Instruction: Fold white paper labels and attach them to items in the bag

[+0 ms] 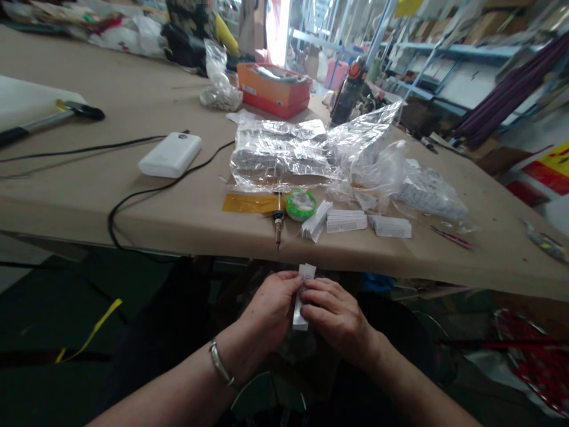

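Strips: a few white strips [300, 319] are upright between the two hands, in front of the table [186, 230] edge and below its top; their upper ends spread slightly apart, and how many there are cannot be told.
Left hand: the left hand [265, 307] has thumb and forefinger closed on the strips near the upper end; its other fingers are mostly hidden.
Right hand: the right hand [341, 317] lays its fingers, close together, over the strips from the other side; its thumb is out of sight, so how firmly it clamps cannot be told.
Work at the hands: the step in hand seems to be handling or lining up the strips, both hands sharing the hold.
Next grip: it likely calls for one hand keeping the pinch while the other shifts, with the uneven upper ends kept in check.
Piles: a fanned pile [316, 221], a middle pile [347, 221] and a right pile [391, 226] lie on the table beyond the hands, near its edge.
Iron: the iron [278, 224] points its tip toward the person, between the amber sheet [246, 203] and the green roll [301, 205], untouched.
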`<state>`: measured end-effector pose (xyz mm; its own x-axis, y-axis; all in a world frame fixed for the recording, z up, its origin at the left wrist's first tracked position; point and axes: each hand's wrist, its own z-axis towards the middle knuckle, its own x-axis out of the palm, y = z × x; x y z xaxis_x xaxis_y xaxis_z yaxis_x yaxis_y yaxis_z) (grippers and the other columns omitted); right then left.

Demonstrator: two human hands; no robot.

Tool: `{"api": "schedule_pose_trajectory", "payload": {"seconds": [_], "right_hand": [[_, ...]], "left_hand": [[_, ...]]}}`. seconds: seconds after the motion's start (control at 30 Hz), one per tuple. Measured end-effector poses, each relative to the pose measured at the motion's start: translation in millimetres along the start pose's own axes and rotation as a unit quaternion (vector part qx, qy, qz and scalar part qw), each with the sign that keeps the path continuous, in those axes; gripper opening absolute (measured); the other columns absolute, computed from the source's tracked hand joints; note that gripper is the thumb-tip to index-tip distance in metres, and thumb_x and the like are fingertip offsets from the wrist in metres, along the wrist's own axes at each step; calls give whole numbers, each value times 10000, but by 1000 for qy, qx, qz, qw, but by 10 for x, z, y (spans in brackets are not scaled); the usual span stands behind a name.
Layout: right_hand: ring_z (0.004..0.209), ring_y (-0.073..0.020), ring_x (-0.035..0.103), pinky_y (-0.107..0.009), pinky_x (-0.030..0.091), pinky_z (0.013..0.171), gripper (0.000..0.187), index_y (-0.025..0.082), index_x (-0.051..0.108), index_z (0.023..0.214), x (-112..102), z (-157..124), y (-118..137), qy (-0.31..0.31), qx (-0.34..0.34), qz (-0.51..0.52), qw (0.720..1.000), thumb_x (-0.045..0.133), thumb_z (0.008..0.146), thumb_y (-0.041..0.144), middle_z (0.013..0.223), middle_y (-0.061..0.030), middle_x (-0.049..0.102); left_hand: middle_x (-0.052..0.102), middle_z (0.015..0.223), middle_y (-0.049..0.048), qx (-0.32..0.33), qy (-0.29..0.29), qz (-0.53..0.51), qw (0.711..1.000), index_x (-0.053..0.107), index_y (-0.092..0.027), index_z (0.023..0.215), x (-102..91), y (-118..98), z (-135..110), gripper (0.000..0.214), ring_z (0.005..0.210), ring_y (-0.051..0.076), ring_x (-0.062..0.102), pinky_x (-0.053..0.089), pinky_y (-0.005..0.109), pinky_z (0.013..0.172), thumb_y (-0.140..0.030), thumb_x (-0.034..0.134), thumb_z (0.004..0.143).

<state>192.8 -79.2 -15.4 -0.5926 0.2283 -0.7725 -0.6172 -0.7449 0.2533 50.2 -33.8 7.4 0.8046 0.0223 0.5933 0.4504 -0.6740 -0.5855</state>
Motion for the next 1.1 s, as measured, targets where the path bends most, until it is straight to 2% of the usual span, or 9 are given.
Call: {"api": "schedule_pose_trajectory", "payload": {"seconds": [0.33, 0.53, 0.63, 0.7, 0.77, 0.83, 0.93, 1.03, 1.1], "right_hand": [[1074, -209, 592, -389, 488, 933, 150, 171, 638, 898, -58, 48, 14, 25, -9, 12, 1000, 501, 873, 114, 967, -80, 698], [1088, -210, 587, -390, 470, 956, 152, 177, 629, 909, -69, 35, 15, 31, -8, 9, 999, 501, 865, 107, 969, -77, 700], [1096, -203, 583, -394, 460, 970, 185, 177, 612, 976, -88, 33, 39, 32, -5, 23, 999, 491, 861, 98, 983, -76, 698], [1094, -215, 581, -409, 464, 962, 219, 180, 586, 1059, -104, 21, 58, 19, 14, 52, 998, 526, 852, 142, 1013, -87, 685], [1070, -236, 581, -415, 479, 925, 270, 181, 564, 1093, -116, 10, 64, -22, 81, 95, 992, 580, 825, 206, 1040, -104, 657], [976, -226, 598, -376, 506, 843, 242, 191, 569, 1040, -119, 19, 46, -82, 208, 140, 965, 599, 806, 247, 995, -90, 635], [763, -153, 590, -271, 503, 689, 160, 193, 568, 932, -97, 85, -13, -113, 387, 239, 883, 597, 802, 282, 853, -28, 607], [608, -103, 522, -212, 451, 566, 175, 180, 564, 813, -50, 170, -63, -73, 463, 361, 806, 629, 780, 339, 703, 23, 563], [536, -85, 468, -196, 408, 513, 201, 174, 553, 734, -16, 201, -71, -63, 487, 405, 772, 643, 767, 350, 608, 47, 521]], "left_hand": [[629, 633, 52, -1, -3, -27, 1000, 587, -96, 704, -25, 20, -3, 73, 532, 113, 580, 417, 204, 494, -25, 578, 719], [637, 634, 65, -5, 49, -27, 998, 613, -75, 671, -27, 32, -22, 70, 541, 106, 573, 416, 197, 504, -113, 650, 717], [643, 647, 59, -1, 40, -11, 999, 621, -77, 687, -32, 35, -20, 71, 539, 103, 572, 421, 200, 512, -104, 687, 686], [641, 633, 47, 2, 23, -1, 1000, 622, -84, 699, -35, 34, -24, 74, 521, 99, 568, 425, 200, 506, -89, 692, 678], [651, 643, 54, -6, 18, 14, 1000, 627, -88, 742, -33, 28, -38, 62, 521, 115, 585, 452, 220, 512, -108, 674, 707], [671, 683, 77, -22, 22, 38, 999, 631, -90, 803, -26, 20, -61, 79, 538, 138, 610, 491, 254, 538, -143, 647, 747], [681, 712, 94, -35, 28, 70, 997, 638, -90, 854, -9, 21, -103, 123, 550, 138, 620, 513, 262, 554, -192, 621, 785], [674, 694, 85, -31, 39, 87, 995, 653, -92, 849, -6, 33, -142, 146, 546, 123, 607, 500, 231, 530, -221, 630, 784], [665, 676, 77, -28, 55, 88, 994, 663, -93, 834, -21, 35, -163, 153, 537, 117, 599, 493, 223, 523, -233, 641, 774]]}}
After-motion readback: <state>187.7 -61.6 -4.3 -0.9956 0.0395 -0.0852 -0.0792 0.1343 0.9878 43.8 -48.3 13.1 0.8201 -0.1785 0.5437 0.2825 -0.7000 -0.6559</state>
